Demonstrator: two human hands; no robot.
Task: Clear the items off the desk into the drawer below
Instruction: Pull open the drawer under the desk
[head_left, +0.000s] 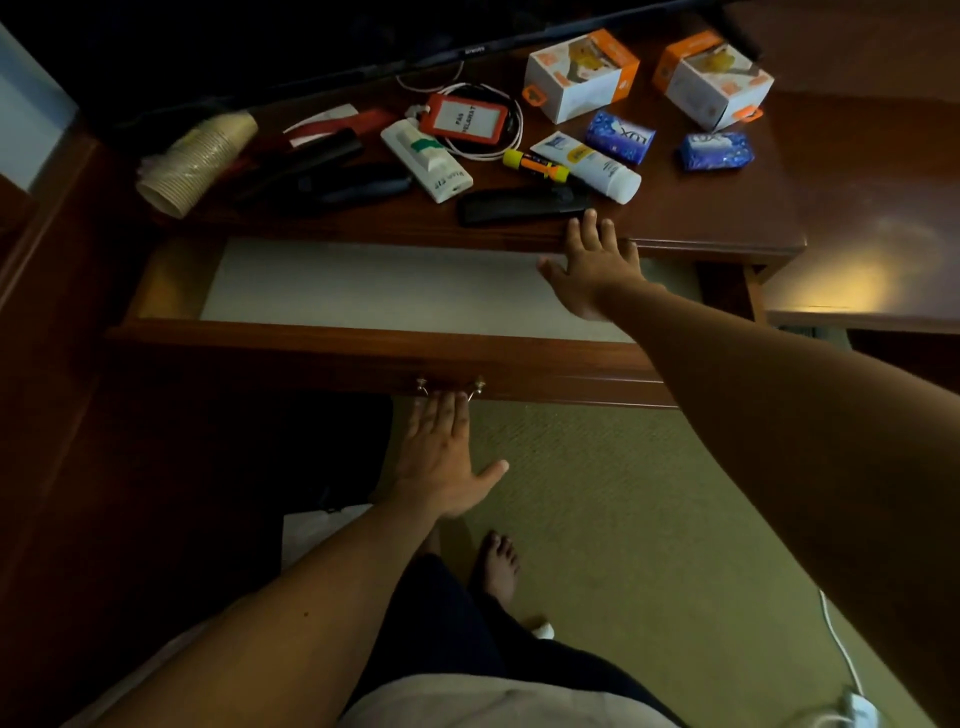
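reached flat-fingered right hand (592, 265) over open drawer (363, 283) toward remote (519, 206) at desk (701, 218) edge, holding nothing; kept left hand (441, 457) flat by handle (451, 387); risked nudging remote off the edge, or bumping drawer shut

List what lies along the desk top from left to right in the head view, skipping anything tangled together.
Stack of paper cups → white tube with green label → yellow and orange marker → white tube with yellow label → blue Lux soap bar → second blue soap bar.
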